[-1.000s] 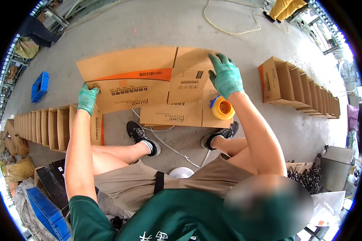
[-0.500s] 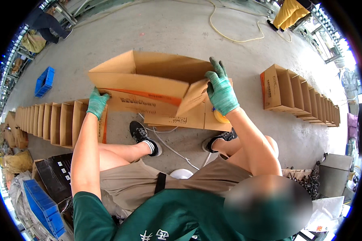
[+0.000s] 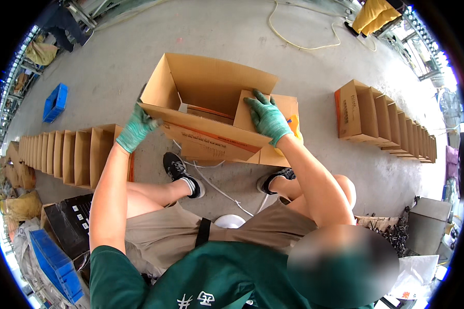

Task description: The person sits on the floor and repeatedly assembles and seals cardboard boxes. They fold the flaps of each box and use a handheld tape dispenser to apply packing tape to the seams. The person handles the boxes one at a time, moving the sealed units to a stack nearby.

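An opened cardboard box (image 3: 206, 135) with an orange stripe stands in front of me, tilted, its mouth toward me. My left hand (image 3: 137, 127), in a green glove, grips its left corner, thumb at the front and fingers along the left end. At the right end, my gloved right hand (image 3: 268, 117) lies with fingers spread on a cardboard flap (image 3: 244, 110) that leans into the box. Beneath is another piece of cardboard (image 3: 286, 105), mostly covered. Beside my right wrist shows a yellow roundish thing (image 3: 294, 129), partly hidden.
Rows of open cardboard boxes stand at the left (image 3: 77, 154) and right (image 3: 379, 116). A blue crate (image 3: 55, 103) sits at the far left, another blue crate (image 3: 54, 265) near left. A white cord (image 3: 216, 188) runs between my shoes. Two other people stand at the far edges.
The box has tipped so its inside shows more. My right hand has moved from the upper right edge down and left onto the flap, which now leans inward. My left hand has shifted slightly right.
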`<state>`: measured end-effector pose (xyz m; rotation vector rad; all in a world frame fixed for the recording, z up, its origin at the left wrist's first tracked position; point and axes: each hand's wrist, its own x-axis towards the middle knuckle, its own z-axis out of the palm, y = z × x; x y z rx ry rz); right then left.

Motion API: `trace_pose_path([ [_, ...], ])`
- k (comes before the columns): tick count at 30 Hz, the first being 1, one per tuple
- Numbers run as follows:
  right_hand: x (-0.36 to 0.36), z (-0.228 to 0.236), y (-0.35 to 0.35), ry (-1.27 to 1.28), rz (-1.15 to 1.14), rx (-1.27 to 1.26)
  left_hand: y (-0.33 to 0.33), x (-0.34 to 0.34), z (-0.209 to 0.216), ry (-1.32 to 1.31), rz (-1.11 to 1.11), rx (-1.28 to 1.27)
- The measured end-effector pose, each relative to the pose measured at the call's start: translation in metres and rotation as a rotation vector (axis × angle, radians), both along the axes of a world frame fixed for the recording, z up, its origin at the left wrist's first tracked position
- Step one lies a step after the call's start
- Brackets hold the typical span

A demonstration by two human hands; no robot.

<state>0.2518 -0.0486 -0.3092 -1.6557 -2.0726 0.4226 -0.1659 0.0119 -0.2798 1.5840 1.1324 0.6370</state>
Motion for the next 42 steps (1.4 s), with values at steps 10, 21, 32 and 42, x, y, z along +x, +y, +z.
trace_pose_path([
  [10, 0.010, 0.016, 0.011, 0.641, -0.433, -0.227, 0.001, 0.015, 0.002, 0.007, -0.071, 0.163],
  [21, 0.018, 0.043, 0.017, 1.071, -0.361, -0.422, -0.001, 0.046, -0.040, 0.111, 0.193, 0.204],
  [32, 0.015, 0.009, 0.000, 0.691, -0.147, -0.257, -0.001, 0.050, -0.043, 0.034, 0.229, 0.121],
  [42, 0.001, 0.007, -0.007, 0.548, -0.230, -0.107, -0.009, 0.046, -0.055, 0.081, 0.194, 0.184],
])
